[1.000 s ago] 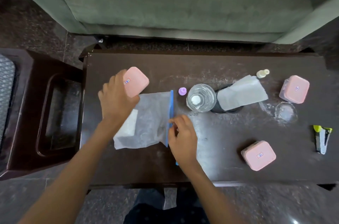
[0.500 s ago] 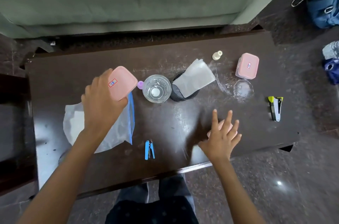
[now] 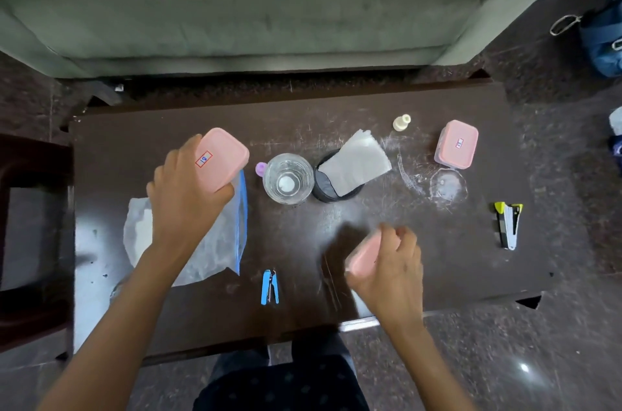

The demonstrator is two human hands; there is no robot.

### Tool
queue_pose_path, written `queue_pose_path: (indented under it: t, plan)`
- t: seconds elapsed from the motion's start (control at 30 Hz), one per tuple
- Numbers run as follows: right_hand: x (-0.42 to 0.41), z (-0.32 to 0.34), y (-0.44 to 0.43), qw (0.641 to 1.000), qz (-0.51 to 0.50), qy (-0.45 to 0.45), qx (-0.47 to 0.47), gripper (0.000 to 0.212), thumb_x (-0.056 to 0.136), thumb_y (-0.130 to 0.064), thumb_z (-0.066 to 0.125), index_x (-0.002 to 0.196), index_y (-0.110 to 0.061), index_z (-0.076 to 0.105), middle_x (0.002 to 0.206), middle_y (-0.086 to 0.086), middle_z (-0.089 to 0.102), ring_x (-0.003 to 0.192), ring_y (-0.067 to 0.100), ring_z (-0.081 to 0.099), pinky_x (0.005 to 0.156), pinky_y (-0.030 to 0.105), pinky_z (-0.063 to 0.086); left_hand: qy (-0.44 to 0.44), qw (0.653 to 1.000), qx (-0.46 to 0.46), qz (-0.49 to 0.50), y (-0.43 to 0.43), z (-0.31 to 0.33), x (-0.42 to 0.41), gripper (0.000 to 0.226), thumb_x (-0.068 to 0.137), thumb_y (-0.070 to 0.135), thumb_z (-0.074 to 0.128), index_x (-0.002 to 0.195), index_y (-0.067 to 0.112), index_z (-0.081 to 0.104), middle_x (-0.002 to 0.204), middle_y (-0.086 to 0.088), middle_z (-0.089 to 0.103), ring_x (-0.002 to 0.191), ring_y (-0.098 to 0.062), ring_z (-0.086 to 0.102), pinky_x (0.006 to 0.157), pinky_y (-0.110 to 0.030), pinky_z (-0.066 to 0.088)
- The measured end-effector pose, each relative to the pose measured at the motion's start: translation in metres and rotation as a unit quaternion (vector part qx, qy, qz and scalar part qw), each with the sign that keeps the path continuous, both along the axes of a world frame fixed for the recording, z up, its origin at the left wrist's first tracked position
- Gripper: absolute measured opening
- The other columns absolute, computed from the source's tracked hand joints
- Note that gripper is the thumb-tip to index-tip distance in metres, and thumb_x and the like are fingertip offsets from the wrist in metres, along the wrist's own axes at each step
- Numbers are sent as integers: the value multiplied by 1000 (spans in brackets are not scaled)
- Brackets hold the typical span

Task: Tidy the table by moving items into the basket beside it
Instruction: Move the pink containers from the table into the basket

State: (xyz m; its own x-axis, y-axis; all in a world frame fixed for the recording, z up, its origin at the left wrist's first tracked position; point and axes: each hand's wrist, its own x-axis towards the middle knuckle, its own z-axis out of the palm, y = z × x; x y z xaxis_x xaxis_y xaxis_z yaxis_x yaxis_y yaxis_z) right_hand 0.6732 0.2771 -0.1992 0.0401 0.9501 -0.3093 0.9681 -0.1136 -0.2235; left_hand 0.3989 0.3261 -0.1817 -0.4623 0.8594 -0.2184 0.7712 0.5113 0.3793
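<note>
Left hand (image 3: 188,198) gripping pink box (image 3: 220,159), right hand (image 3: 392,267) apparently clutching blurred pink container (image 3: 365,254)

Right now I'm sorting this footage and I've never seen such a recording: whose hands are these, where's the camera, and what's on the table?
No machine here: a person wears a camera on the head, looking down at both hands. The left hand holds a pink lidded box above a clear zip bag. The right hand grips another pink box. On the dark table lie a third pink box, a glass, a black holder with paper, a blue clip and a stapler.
</note>
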Motion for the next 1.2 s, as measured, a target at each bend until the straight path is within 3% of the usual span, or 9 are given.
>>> queue_pose_path:
  t: [0.17,0.27,0.43,0.53,0.63,0.77,0.93,1.1,1.2]
  plan:
    - [-61,59,17,985,114,90,95,89,48,-49,76,127,-20,45,123,8,46,104,24,47,81,37,45,-13,998,40,56,-5,19,-34,73,70,34,71,134,23,37,123,-8,46,112,-25,45,93,-51,38]
    - [-118,84,30,964,154,171,135,87,51,-58,67,128,-24,44,125,3,44,109,21,42,84,35,40,-23,990,85,110,-21,34,-72,81,72,35,73,141,23,31,127,-7,41,113,-26,47,98,-50,39]
    - [-225,93,37,920,191,317,128,81,56,-65,63,128,-34,42,128,-7,38,117,19,45,93,50,44,-67,970,164,168,-61,51,-151,95,72,39,73,147,16,20,123,-11,42,115,-15,35,89,-19,27]
    - [-284,89,30,901,211,359,118,75,59,-66,63,126,-39,45,128,-8,37,119,19,44,93,51,44,-56,949,191,244,-88,59,-215,85,77,29,72,146,13,24,128,-15,41,119,-18,36,91,-15,23]
    - [-333,86,14,889,220,387,110,73,59,-60,66,126,-40,45,126,-13,34,121,18,41,97,47,43,-14,934,199,298,-105,61,-278,64,76,20,69,130,3,41,116,-20,47,107,-25,38,81,-17,26]
    - [-375,78,-10,887,217,399,79,82,55,-52,65,132,-40,37,121,-22,29,120,6,32,99,13,26,0,890,211,405,-107,51,-344,64,70,16,71,127,6,44,121,-19,48,112,-31,42,95,-31,31]
    - [-405,72,-28,900,209,377,66,87,51,-52,64,132,-28,42,125,-10,34,117,7,29,95,2,21,-102,840,126,517,-100,23,-389,67,74,17,70,132,17,37,133,-16,36,119,-39,39,100,-40,34]
    - [-425,68,-36,913,197,355,45,90,47,-56,63,131,-31,43,129,-7,35,121,13,30,93,23,27,-212,808,93,542,-98,-5,-395,65,75,11,68,132,24,40,135,-13,29,121,-36,35,94,-34,37]
    - [-432,65,-36,914,203,349,47,90,47,-56,63,130,-30,44,129,-6,35,121,15,31,91,21,26,-232,809,101,531,-95,-15,-395,63,74,13,70,129,27,42,134,-11,31,119,-35,37,90,-32,39]
